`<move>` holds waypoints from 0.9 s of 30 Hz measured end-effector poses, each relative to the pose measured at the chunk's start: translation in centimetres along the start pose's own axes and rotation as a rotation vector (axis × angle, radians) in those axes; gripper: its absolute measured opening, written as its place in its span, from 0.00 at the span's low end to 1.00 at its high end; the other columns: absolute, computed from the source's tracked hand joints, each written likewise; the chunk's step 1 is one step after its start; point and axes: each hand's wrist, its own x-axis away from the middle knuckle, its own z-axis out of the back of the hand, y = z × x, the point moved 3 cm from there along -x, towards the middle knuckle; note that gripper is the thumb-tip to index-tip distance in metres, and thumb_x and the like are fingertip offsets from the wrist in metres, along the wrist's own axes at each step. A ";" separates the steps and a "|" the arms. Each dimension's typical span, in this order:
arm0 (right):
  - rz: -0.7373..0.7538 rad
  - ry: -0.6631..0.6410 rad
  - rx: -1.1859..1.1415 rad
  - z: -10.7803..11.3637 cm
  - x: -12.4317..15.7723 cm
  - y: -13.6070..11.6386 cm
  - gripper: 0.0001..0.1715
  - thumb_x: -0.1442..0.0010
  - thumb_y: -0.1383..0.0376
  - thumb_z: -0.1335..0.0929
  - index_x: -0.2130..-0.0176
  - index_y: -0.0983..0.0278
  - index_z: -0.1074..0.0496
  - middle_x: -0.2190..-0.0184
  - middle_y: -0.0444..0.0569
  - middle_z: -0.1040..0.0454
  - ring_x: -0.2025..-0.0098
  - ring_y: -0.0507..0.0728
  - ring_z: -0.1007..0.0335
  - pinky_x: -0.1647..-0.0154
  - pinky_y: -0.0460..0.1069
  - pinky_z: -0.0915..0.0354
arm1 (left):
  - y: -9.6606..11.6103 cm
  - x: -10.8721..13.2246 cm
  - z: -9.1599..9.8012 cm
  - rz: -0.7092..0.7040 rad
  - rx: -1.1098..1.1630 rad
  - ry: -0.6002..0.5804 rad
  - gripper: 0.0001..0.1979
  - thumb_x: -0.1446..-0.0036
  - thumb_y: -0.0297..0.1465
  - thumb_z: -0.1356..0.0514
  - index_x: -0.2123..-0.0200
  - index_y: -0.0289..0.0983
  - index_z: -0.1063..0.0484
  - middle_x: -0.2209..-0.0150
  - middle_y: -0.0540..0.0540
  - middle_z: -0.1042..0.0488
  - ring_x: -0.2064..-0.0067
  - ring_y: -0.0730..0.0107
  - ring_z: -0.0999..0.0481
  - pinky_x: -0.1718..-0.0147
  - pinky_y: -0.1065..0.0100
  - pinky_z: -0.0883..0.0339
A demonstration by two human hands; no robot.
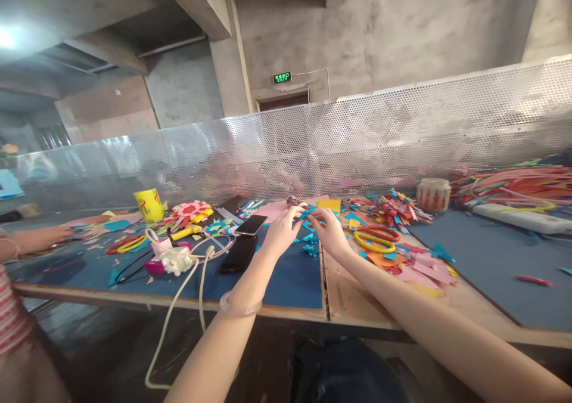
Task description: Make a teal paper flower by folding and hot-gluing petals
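Observation:
My left hand (282, 231) and my right hand (329, 230) meet over the blue mat (290, 278), each pinching one end of a small blue paper piece (308, 213). Both sets of fingers are closed on it. A clear bangle (239, 306) sits on my left wrist. More blue paper scraps (310, 247) lie on the mat just under my hands. Two dark phones (241, 253) rest left of my left hand. Scissors with yellow and red handles (374, 240) lie right of my right hand.
A yellow cup (149, 204), paper flowers (191, 210), a white charger with cable (176, 261) and coloured scraps cover the left. Another person's hand (42, 238) reaches in at far left. A striped cup (433, 194), paper strips (513, 185) and a perforated metal screen (357, 140) stand behind.

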 end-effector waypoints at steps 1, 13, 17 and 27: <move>-0.003 -0.003 -0.003 0.0 0.0 0.0 0.10 0.44 0.58 0.37 0.69 0.63 0.33 0.66 0.49 0.33 0.64 0.55 0.30 0.65 0.51 0.31 | 0.0 0.0 0.0 -0.009 0.006 0.002 0.13 0.42 0.28 0.46 0.53 0.40 0.37 0.59 0.45 0.26 0.56 0.66 0.27 0.58 0.64 0.33; -0.056 -0.030 -0.052 0.6 -0.4 -0.6 0.08 0.50 0.60 0.35 0.71 0.63 0.33 0.72 0.46 0.29 0.67 0.55 0.31 0.65 0.51 0.34 | 0.2 -0.3 -0.2 -0.045 0.065 -0.003 0.12 0.40 0.26 0.51 0.52 0.38 0.37 0.54 0.42 0.29 0.55 0.67 0.27 0.53 0.61 0.37; -0.124 -0.091 -0.154 0.5 -0.6 -0.5 0.10 0.51 0.59 0.34 0.71 0.63 0.34 0.74 0.45 0.30 0.70 0.55 0.30 0.66 0.52 0.33 | 0.4 -0.1 -0.1 -0.012 0.158 -0.012 0.14 0.40 0.28 0.50 0.50 0.37 0.39 0.58 0.43 0.27 0.57 0.67 0.27 0.56 0.64 0.34; -0.333 -0.182 -0.425 0.6 -0.7 0.2 0.15 0.53 0.56 0.31 0.71 0.66 0.29 0.74 0.47 0.28 0.70 0.54 0.28 0.66 0.51 0.30 | -0.2 -0.6 0.3 0.255 0.431 0.024 0.10 0.45 0.30 0.45 0.58 0.36 0.33 0.65 0.46 0.24 0.63 0.67 0.25 0.63 0.66 0.33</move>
